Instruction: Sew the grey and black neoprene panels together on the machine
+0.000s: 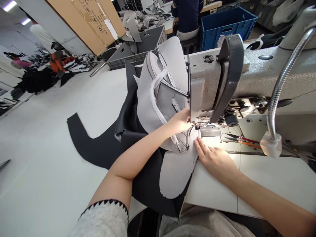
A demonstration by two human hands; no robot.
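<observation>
A grey sewn fabric cover (pixel 148 102) with white piping (pixel 154 95) and dark seam edges lies bunched under the head of a sewing machine (pixel 201 85). My left hand (pixel 180 122) is curled on this cover just left of the needle area, its fingertips partly hidden by the machine head. On the other side, my right hand (pixel 216 161) lies with fingers stretched flat and close together, their tips at the cover's right edge below the presser foot. A rounded grey flap (pixel 175 176) hangs toward me over black fabric (pixel 106 148) on the table.
Orange-handled thread snips (pixel 243 141) lie on the machine bed. A flexible metal lamp arm (pixel 283 69) stands at right. Behind are a grey crate (pixel 138 59), a blue crate (pixel 228 24), a cardboard box (pixel 91 23) and a seated person (pixel 187 14). White tabletop (pixel 44 131) extends left.
</observation>
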